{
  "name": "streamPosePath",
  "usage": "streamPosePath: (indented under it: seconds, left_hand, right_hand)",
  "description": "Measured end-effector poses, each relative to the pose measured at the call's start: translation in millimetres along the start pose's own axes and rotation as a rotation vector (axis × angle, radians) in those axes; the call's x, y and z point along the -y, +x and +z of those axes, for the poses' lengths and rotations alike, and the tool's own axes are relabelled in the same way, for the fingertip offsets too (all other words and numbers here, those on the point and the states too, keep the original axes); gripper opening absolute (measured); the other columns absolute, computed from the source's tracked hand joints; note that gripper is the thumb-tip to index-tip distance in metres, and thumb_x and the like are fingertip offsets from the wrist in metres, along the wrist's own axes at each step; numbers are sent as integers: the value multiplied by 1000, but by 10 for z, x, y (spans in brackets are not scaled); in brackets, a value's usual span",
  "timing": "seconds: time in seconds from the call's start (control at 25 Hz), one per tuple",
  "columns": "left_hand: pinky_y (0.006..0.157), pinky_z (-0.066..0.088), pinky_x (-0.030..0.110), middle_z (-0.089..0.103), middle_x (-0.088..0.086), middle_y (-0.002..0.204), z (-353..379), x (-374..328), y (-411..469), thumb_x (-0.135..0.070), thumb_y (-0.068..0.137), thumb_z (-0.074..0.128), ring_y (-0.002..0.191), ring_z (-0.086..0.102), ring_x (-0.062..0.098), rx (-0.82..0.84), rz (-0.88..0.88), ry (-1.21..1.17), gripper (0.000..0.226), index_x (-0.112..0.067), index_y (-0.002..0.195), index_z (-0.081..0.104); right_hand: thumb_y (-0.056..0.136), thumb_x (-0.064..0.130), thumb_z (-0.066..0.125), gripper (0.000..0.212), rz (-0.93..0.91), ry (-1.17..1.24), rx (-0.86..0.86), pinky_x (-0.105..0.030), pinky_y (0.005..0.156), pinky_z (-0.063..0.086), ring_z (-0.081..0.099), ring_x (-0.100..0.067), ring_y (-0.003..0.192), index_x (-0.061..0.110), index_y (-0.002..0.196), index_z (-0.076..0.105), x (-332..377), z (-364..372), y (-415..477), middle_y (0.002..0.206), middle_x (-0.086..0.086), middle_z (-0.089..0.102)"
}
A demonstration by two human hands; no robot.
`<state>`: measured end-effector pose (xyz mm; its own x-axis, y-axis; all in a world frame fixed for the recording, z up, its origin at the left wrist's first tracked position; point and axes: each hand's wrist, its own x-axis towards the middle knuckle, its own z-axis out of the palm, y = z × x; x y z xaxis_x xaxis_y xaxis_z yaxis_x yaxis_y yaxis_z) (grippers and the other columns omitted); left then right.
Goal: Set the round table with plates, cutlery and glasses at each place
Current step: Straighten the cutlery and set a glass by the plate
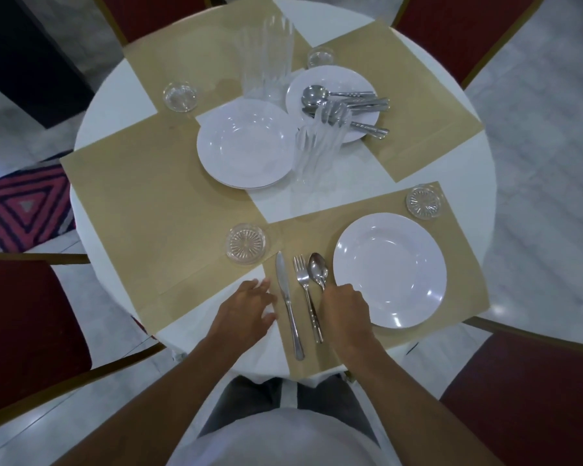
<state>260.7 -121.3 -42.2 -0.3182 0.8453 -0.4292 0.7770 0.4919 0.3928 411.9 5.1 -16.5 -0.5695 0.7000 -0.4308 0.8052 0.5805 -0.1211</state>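
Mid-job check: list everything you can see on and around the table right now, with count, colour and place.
Table: 1, white, round, centre.
Placemats: 4, tan, one per place.
Near plate: 1, white, on the near right placemat.
Stacked plates: white stack, count unclear, table middle.
Cutlery plate: 1, white, far middle, holding spare cutlery, silver.
Knife, fork, spoon: 1 each, silver, left of the near plate.
Coasters: 4, clear glass, one per placemat.
Tumblers: 2 clear stacks, table middle.
Chairs: 4, red, around the table.
Rug: 1, red patterned, floor left.
Left hand: open, on the table edge.
Right hand: fingers at the spoon handle.
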Motion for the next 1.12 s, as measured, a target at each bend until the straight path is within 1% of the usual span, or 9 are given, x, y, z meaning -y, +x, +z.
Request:
streamPosePath:
  seconds: [0.08,0.16,0.28,0.56,0.68,0.8,0.84,0.96,1.12]
  left_hand:
    - [82,50,26,69,-7,114,-213,-37,90,-37,93,56,104,65,14,-78,-15,-53,25,-36,115,69]
    - [77,51,28,71,-9,101,-415,-156,251,-34,94,53,92,66,13,-138,3,-76,22,-33,107,71]
    - [88,51,32,70,-4,112,-585,-444,635,-32,95,53,104,64,16,-186,67,-106,26,-32,117,68]
    - [114,33,34,47,-9,150,-534,-825,1790,-40,101,47,141,39,13,-70,124,-92,38,-30,135,59]
    - [116,33,42,34,-3,158,-442,-889,2073,-36,104,38,147,30,15,-53,213,30,43,-23,143,51]
    - [83,49,23,47,20,142,-457,-1045,2129,-16,101,53,113,58,9,20,215,14,45,-7,144,43]
    - [79,46,18,50,12,136,-441,-1096,2176,-12,99,53,117,55,6,114,237,22,46,-11,143,40]
    - [112,31,29,13,7,162,-526,-1217,2137,-21,107,33,151,9,20,247,250,394,55,-6,156,11]
    - [108,36,36,1,9,165,-612,-1242,2138,-28,106,37,149,16,25,179,151,517,61,-9,156,9]
  right_hand:
    - [101,15,59,15,16,73,-52,-24,75,58,70,-16,81,13,99,73,-85,-54,42,91,-4,72]
    - [100,23,58,23,69,190,-138,-27,65,54,64,-15,70,15,84,72,-217,-211,133,76,-2,69]
    - [99,26,56,27,92,282,-259,-32,65,38,58,-22,72,17,81,74,-442,-590,339,75,0,71]
    - [89,20,67,15,-57,580,-317,-32,79,58,69,-11,75,19,97,79,-815,-1219,1049,82,4,75]
    - [89,18,69,25,-109,662,-293,-33,85,59,69,-8,79,18,114,75,-821,-1360,1402,86,4,74]
    - [88,16,72,40,-162,726,-263,-37,88,58,67,-11,90,21,128,67,-770,-1455,1805,103,2,70]
    - [87,15,74,48,-187,743,-251,-37,91,57,65,-12,96,23,133,63,-747,-1500,1915,111,2,68]
    - [80,16,82,80,-292,769,-158,-33,103,48,53,-12,125,34,148,44,-680,-1627,2199,138,6,56]
    - [73,18,90,91,-351,791,-13,-33,104,47,53,-13,127,36,148,41,-619,-1657,2465,144,8,51]
